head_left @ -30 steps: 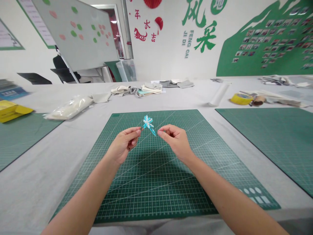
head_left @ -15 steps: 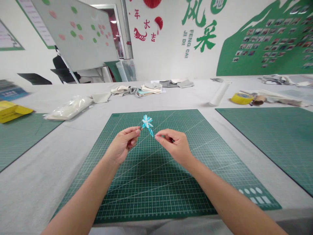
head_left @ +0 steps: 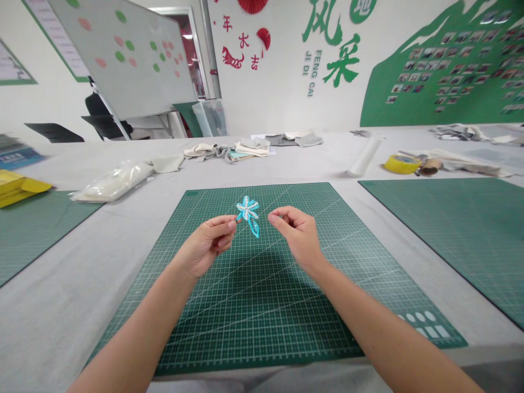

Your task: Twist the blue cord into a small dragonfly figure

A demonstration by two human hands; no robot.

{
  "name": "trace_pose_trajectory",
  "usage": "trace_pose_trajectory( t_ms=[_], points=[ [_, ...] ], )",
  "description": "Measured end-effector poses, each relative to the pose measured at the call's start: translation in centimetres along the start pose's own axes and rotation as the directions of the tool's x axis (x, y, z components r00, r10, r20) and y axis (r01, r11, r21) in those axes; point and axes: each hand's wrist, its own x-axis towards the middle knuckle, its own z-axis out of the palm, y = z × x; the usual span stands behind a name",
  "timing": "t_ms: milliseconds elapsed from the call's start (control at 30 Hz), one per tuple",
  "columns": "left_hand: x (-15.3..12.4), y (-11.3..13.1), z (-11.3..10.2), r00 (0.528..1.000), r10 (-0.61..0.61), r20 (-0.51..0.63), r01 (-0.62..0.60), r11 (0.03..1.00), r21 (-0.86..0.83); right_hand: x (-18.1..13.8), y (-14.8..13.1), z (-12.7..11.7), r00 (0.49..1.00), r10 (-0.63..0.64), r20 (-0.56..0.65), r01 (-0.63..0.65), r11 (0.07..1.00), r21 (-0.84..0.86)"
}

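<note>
A light-blue craft flower (head_left: 248, 209) with white beaded-looking petals is held up above the green cutting mat (head_left: 262, 305). A looped blue leaf (head_left: 255, 227) hangs from its lower side. My left hand (head_left: 210, 243) pinches the flower's left end between thumb and forefinger, the other fingers curled under. To the right of the flower, a small gap away, is my right hand (head_left: 297, 232). Its thumb and forefinger tips are pressed together, and nothing shows between them.
Further cutting mats lie left (head_left: 36, 229) and right (head_left: 458, 234). A clear plastic bag (head_left: 114, 183) and yellow packet (head_left: 20, 187) are at left. Fabric pieces (head_left: 254, 146) lie along the back; a yellow tape roll (head_left: 402, 164) and white roll (head_left: 365, 156) are at right.
My right hand has come off the blue leaf and moved slightly right and up. The flower now faces me more openly, with its leaf hanging lower. My left hand keeps its pinch.
</note>
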Motion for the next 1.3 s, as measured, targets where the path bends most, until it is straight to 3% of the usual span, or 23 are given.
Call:
trace_pose_trajectory(
  t_ms=[133,400,500,567,633,700,767,833,900,1000,1100,1167,1233,1300],
  points=[
    [-0.1,0.4,-0.3,0.999,0.043,-0.028,-0.045,0.997,-0.058,0.5,0.7,-0.3,0.995,0.096,0.014,-0.097,0.991,0.097],
    [-0.1,1.5,-1.5,0.989,0.12,-0.083,-0.129,0.986,-0.107,1.4,1.8,-1.2,0.986,0.165,0.03,-0.167,0.985,0.054],
    [-0.1,1.4,-1.2,0.986,0.113,-0.122,-0.123,0.989,-0.082,1.5,2.0,-1.6,0.992,0.124,0.027,-0.118,0.982,-0.15],
    [-0.1,1.0,-0.7,0.982,0.109,-0.156,-0.118,0.992,-0.051,1.5,2.1,-1.5,0.998,0.019,0.055,0.002,0.937,-0.349],
    [-0.1,0.5,0.0,0.977,0.115,-0.179,-0.121,0.992,-0.025,1.3,2.1,-1.0,0.991,-0.084,0.103,0.121,0.89,-0.44],
    [-0.1,0.0,0.9,0.98,0.102,-0.171,-0.102,0.995,0.007,1.0,1.9,-0.2,0.984,-0.107,0.142,0.154,0.911,-0.383],
    [-0.2,-0.5,1.6,0.983,0.076,-0.167,-0.073,0.997,0.027,0.6,1.8,0.9,0.976,-0.061,0.211,0.106,0.972,-0.211],
    [-0.2,-0.8,2.1,0.984,0.064,-0.168,-0.057,0.997,0.045,0.2,1.6,1.8,0.945,0.023,0.327,-0.033,0.999,0.025],
    [-0.2,-0.9,2.2,0.981,0.072,-0.179,-0.061,0.996,0.066,-0.2,1.5,2.3,0.91,0.134,0.393,-0.214,0.963,0.166],
    [-0.1,-0.9,1.9,0.973,0.1,-0.207,-0.088,0.994,0.065,-0.6,1.3,2.3,0.919,0.237,0.315,-0.299,0.94,0.165],
    [0.1,-0.7,1.5,0.964,0.12,-0.237,-0.112,0.993,0.046,-1.0,1.0,2.0,0.956,0.188,0.225,-0.197,0.98,0.019],
    [0.1,-0.7,1.3,0.96,0.124,-0.251,-0.116,0.992,0.045,-1.3,0.9,1.8,0.973,0.079,0.217,-0.047,0.988,-0.15],
    [0.2,-0.7,1.3,0.955,0.125,-0.27,-0.113,0.992,0.061,-1.7,0.8,1.7,0.963,-0.066,0.26,0.154,0.929,-0.336],
    [0.1,-0.8,1.3,0.949,0.132,-0.285,-0.111,0.99,0.091,-2.1,0.6,1.8,0.925,-0.178,0.337,0.332,0.811,-0.481]
  ],
)
